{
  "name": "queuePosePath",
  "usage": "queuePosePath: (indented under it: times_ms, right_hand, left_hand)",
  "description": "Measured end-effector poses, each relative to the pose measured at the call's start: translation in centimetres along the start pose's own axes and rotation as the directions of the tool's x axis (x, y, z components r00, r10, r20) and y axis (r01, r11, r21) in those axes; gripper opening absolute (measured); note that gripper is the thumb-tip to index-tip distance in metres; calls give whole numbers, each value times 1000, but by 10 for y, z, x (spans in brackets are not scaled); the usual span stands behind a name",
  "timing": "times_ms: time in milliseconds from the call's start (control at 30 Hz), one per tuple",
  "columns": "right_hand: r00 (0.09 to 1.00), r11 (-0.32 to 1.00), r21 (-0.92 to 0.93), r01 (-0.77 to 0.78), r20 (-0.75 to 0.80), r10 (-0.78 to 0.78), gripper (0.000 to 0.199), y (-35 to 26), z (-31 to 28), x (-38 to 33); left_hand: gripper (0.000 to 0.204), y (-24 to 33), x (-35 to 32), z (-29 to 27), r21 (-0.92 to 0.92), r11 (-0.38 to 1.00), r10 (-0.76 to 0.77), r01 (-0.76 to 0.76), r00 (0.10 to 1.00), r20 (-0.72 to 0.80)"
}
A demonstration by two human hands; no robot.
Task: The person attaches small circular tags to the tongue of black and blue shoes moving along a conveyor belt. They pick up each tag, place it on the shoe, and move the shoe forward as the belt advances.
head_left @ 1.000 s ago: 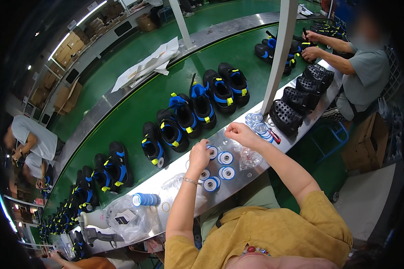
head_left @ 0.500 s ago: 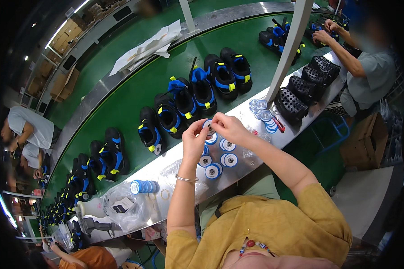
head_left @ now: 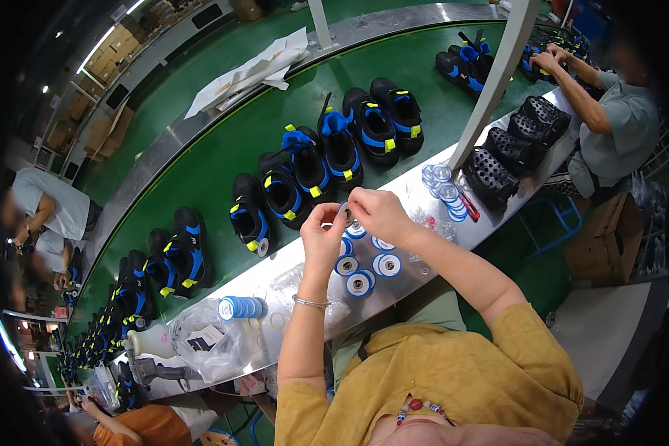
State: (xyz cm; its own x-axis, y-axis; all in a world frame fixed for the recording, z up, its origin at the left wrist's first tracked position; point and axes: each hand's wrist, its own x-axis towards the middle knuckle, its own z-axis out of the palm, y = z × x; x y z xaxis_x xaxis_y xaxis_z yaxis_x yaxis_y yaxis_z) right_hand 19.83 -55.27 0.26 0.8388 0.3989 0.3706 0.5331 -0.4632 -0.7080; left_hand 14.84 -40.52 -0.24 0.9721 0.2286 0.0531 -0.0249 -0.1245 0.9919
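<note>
Above the metal ledge, both my hands are closed at the fingertips around one small round tag (head_left: 344, 210), white with a blue rim. My left hand (head_left: 322, 239) pinches it from the left, and my right hand (head_left: 380, 215) grips its right side. Fingers cover most of the tag. Just below the hands, several more blue-rimmed round tags (head_left: 360, 283) lie on the ledge, some overlapping and with dark centres. A row of blue-edged discs (head_left: 239, 308) lies to the left, beside thin pale rings (head_left: 277, 320).
Black-and-blue shoes (head_left: 281, 195) line the green conveyor (head_left: 223, 160) beyond the metal ledge (head_left: 234, 281). A white post (head_left: 490, 82) rises at right, near black perforated shoes (head_left: 490, 175) and loose tags (head_left: 447, 192). A grey tool (head_left: 160, 372) and plastic bags (head_left: 219, 349) lie left. A co-worker (head_left: 617, 119) sits far right.
The tag between my fingers has tilted, so less of its face shows. Both hands stay in nearly the same place, while the whole view has shifted slightly.
</note>
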Motion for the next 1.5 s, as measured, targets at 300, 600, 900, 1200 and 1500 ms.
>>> queuePosePath:
  times_ms: [300, 600, 900, 1200, 1500]
  right_hand:
    - [999, 947, 320, 17, 39, -31, 10, 5, 9, -6]
    - [984, 870, 468, -155, 153, 93, 16, 22, 25, 1]
    - [922, 875, 334, -350, 287, 260, 16, 59, 27, 19]
    - [982, 987, -21, -158, 100, 159, 16, 46, 66, 35]
    - [979, 996, -77, -55, 190, 69, 17, 39, 85, 54]
  left_hand:
    - [12, -14, 2, -5, -315, 942, -115, 116, 993, 21]
    - [12, -19, 9, -5, -216, 967, -119, 138, 988, 95]
    - [22, -49, 39, -24, 268, 960, -1, 85, 954, -299]
    - [21, -61, 60, -32, -216, 931, -337, 293, 918, -210]
    - [18, -61, 63, -36, -271, 909, -378, 318, 902, -210]
